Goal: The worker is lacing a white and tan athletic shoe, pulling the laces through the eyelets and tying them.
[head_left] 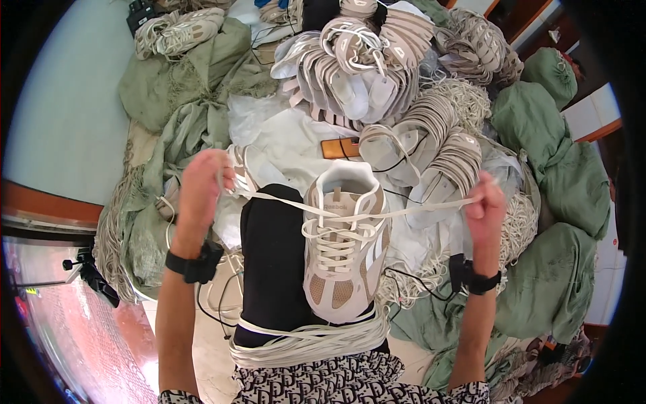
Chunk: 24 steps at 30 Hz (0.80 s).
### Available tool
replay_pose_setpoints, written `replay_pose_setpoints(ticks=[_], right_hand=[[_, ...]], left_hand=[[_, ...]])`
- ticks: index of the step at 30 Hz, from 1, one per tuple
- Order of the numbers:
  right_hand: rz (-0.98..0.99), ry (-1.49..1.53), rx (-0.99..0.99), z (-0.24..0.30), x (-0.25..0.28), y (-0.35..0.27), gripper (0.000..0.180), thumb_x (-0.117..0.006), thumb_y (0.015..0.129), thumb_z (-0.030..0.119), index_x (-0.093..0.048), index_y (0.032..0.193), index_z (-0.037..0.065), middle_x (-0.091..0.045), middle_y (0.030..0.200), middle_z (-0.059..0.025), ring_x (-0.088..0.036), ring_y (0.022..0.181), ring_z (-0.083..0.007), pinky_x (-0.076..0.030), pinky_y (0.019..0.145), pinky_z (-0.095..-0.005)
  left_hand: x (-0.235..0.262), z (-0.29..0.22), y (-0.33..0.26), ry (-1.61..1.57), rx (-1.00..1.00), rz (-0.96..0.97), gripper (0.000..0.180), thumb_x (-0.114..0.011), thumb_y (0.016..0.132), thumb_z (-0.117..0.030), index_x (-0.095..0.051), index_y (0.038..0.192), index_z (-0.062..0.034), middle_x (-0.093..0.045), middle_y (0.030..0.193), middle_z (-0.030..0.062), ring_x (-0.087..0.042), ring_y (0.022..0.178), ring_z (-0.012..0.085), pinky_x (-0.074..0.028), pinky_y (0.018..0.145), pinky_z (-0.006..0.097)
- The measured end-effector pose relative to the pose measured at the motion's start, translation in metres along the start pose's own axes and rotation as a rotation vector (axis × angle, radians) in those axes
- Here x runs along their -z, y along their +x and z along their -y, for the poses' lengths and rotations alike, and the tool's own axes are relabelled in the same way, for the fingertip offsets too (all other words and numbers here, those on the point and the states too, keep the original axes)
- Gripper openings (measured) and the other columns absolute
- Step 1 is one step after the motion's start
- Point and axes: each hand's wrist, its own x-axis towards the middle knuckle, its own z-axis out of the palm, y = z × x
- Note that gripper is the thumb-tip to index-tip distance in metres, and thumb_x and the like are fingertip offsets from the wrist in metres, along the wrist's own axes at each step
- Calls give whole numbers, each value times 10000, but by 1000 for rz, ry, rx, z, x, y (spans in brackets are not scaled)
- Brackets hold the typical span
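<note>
A beige and white sneaker rests on my black-clothed lap, toe toward me. Its cream shoelace is threaded up the front and crosses near the tongue, with the two ends stretched out sideways. My left hand is closed on one end, left of the shoe. On the other side, my right hand pinches the opposite end, and the lace runs fairly taut between them. A bundle of loose cream laces lies across my lap below the toe.
Stacked shoe uppers rise at the far middle, with more rows to the right. An orange phone-like object lies on white sheeting. Green sacks line the right side, and another green sack carries sneakers at the far left. Black cables hang from both wrist straps.
</note>
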Motion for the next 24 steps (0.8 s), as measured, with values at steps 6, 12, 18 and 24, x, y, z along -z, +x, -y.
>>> replay_pose_setpoints(ticks=[6,12,18,24], right_hand=[[592,-1635,555,-91,-148,10,128,-619,669,196,-615,660,68,-623,771,-8,-547,740,-157,-383,701,-316],[621,-1302,508,-125,-138,-6,81,-622,652,178,-620,675,101,-603,769,5,-545,816,-164,-346,784,-317],[596,-1232,498,-125,-135,-4,99,-650,642,167,-628,696,87,-610,758,-7,-553,811,-164,-360,785,-318],[589,-1185,472,-125,-132,-4,87,-647,651,152,-628,691,77,-615,761,-16,-556,794,-167,-370,784,-317]], left_hand=[[-57,29,-28,619,-89,216,158,-516,821,-91,-616,921,-19,-574,671,6,-478,610,49,-403,550,229],[-61,40,-40,1018,-716,314,65,-620,725,-60,-586,776,-39,-578,731,118,-556,658,297,-454,587,347],[-65,51,-45,1088,-744,359,83,-614,711,-44,-554,767,-45,-545,687,94,-555,640,277,-448,565,359],[-67,50,-46,1145,-786,435,83,-613,718,-44,-539,754,-36,-523,678,96,-545,640,278,-443,559,356]])
